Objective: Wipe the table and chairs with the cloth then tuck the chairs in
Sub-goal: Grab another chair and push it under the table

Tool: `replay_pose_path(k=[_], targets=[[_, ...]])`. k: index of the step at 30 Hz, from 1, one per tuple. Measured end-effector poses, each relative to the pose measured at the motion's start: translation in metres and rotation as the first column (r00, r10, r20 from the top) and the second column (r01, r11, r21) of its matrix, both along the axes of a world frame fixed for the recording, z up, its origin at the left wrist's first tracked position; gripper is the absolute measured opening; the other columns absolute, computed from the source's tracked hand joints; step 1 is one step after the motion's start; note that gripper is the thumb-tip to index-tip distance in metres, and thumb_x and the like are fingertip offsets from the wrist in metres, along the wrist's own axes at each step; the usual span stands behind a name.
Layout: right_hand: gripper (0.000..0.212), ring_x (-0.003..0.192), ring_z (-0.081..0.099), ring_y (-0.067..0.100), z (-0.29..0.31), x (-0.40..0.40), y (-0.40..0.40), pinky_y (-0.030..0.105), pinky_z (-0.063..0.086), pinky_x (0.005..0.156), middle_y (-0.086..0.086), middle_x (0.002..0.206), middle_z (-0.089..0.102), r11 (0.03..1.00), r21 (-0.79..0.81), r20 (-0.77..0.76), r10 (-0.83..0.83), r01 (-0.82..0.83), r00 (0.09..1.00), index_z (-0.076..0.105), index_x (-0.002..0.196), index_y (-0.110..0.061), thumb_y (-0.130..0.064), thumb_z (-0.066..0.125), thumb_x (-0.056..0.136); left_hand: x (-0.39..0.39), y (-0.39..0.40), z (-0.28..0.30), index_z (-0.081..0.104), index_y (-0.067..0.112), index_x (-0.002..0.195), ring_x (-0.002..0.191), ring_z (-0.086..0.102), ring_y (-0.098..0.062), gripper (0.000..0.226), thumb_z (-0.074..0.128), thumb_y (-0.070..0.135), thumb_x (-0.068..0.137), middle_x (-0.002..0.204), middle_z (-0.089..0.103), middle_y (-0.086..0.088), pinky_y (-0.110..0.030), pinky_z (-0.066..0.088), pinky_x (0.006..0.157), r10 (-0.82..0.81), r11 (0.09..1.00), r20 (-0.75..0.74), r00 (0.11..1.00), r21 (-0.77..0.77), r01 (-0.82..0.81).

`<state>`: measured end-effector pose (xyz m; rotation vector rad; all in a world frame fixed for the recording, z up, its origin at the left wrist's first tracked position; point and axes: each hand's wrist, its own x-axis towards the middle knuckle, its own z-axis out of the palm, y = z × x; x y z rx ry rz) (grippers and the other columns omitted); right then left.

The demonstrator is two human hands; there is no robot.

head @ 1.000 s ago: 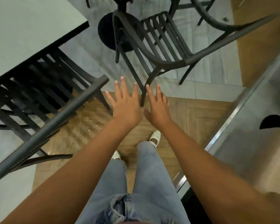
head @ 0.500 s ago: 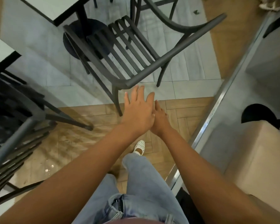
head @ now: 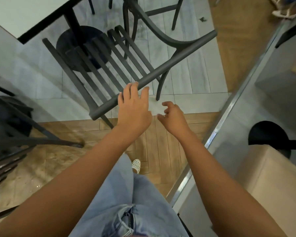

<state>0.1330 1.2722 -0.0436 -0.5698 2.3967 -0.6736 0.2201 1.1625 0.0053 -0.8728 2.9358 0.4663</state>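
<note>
The left chair (head: 9,132) is blurred and cut off by the frame's edge.

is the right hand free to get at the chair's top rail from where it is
Probably yes: the right hand hangs empty just short of the top rail, nothing between them, and the left hand covers only the rail's near end.

Pale grey marbled floor tiles (head: 191,69) meet a herringbone wood floor (head: 58,161) under even light. A metal threshold strip (head: 217,127) runs diagonally at right, beside a beige block (head: 270,182) and a black round pedestal base (head: 266,135)
</note>
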Motion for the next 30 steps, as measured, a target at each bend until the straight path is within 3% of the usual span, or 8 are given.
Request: replay_pose_path(k=[3, 7, 10, 12, 14, 19, 24, 30], targets=[[0.016, 0.075, 0.046, 0.011, 0.004, -0.025, -0.004, 0.020, 0.031, 0.059, 0.001, 0.088, 0.053, 0.996, -0.081, -0.158, -0.053, 0.041, 0.986, 0.053, 0.087, -0.014, -0.024, 0.064, 0.088, -0.015, -0.009, -0.002, 0.025, 0.016, 0.143, 0.130, 0.025, -0.028, 0.068, 0.060, 0.030, 0.086, 0.142, 0.027, -0.009, -0.038, 0.026, 0.105, 0.056, 0.998, 0.008, 0.998, 0.001, -0.056], [0.039, 0.051, 0.035, 0.005, 0.010, -0.060, -0.017, 0.020, 0.028, 0.050, -0.008, 0.059, 0.038, 0.991, -0.129, -0.336, -0.058, 0.015, 0.940, 0.035, 0.061, -0.019, -0.017, 0.065, 0.087, -0.034, -0.026, -0.008, 0.035, 0.015, 0.136, 0.113, 0.034, -0.025, 0.067, 0.067, 0.037, 0.082, 0.125, 0.037, -0.009, -0.033, 0.033, 0.095, 0.140, 0.990, -0.056, 0.989, 0.029, -0.139], [0.019, 0.080, 0.051, 0.012, 0.019, -0.079, -0.031, 0.033, 0.045, 0.072, 0.002, 0.091, 0.053, 0.984, -0.157, -0.415, 0.013, -0.086, 0.910, 0.056, 0.093, -0.014, -0.016, 0.071, 0.081, -0.045, -0.038, -0.013, 0.040, 0.017, 0.131, 0.110, 0.040, -0.025, 0.071, 0.073, 0.045, 0.074, 0.122, 0.038, -0.008, -0.035, 0.038, 0.090, 0.193, 0.979, -0.079, 0.978, 0.081, -0.186], [0.069, 0.127, 0.037, 0.032, 0.019, -0.094, -0.041, 0.049, 0.033, 0.104, 0.010, 0.139, 0.039, 0.982, 0.062, -0.449, 0.186, -0.177, 0.874, 0.042, 0.137, -0.024, -0.026, 0.075, 0.077, -0.053, -0.046, -0.016, 0.033, 0.022, 0.138, 0.123, 0.033, -0.033, 0.086, 0.073, 0.055, 0.069, 0.137, 0.031, -0.009, -0.047, 0.034, 0.099, 0.203, 0.977, 0.015, 0.979, 0.063, -0.204], [0.100, 0.143, -0.001, 0.041, 0.019, -0.111, -0.049, 0.058, 0.007, 0.112, 0.006, 0.158, -0.001, 0.935, 0.258, -0.452, 0.338, -0.242, 0.825, 0.007, 0.150, -0.033, -0.034, 0.075, 0.077, -0.060, -0.052, -0.019, 0.011, 0.029, 0.147, 0.139, 0.007, -0.043, 0.104, 0.066, 0.065, 0.068, 0.155, 0.006, -0.006, -0.061, 0.016, 0.107, 0.195, 0.974, 0.155, 0.968, 0.087, -0.210], [0.116, 0.138, -0.024, 0.043, 0.017, -0.153, -0.064, 0.057, -0.013, 0.107, 0.003, 0.149, -0.033, 0.825, 0.425, -0.447, 0.548, -0.371, 0.707, -0.018, 0.146, -0.031, -0.040, 0.075, 0.076, -0.070, -0.059, -0.031, -0.020, 0.030, 0.145, 0.134, -0.023, -0.050, 0.115, 0.050, 0.079, 0.068, 0.154, -0.025, -0.007, -0.072, -0.003, 0.102, 0.182, 0.977, 0.302, 0.936, 0.050, -0.207], [0.117, 0.143, -0.008, 0.041, 0.016, -0.189, -0.077, 0.055, -0.006, 0.110, 0.014, 0.157, -0.007, 0.736, 0.465, -0.494, 0.677, -0.492, 0.546, -0.001, 0.151, -0.024, -0.035, 0.082, 0.068, -0.071, -0.052, -0.030, -0.020, 0.023, 0.146, 0.134, -0.032, -0.041, 0.117, 0.050, 0.078, 0.070, 0.153, -0.024, -0.012, -0.064, -0.026, 0.094, 0.277, 0.961, 0.270, 0.922, -0.065, -0.269], [0.105, 0.143, -0.017, 0.031, 0.019, -0.226, -0.092, 0.046, -0.010, 0.113, 0.014, 0.156, -0.016, 0.544, 0.514, -0.392, 0.837, -0.663, 0.383, -0.009, 0.150, -0.019, -0.033, 0.069, 0.082, -0.085, -0.046, -0.027, -0.025, 0.011, 0.144, 0.142, -0.019, -0.028, 0.100, 0.047, 0.053, 0.087, 0.153, -0.025, -0.013, -0.049, -0.009, 0.113, 0.358, 0.928, 0.365, 0.860, -0.038, -0.370]])
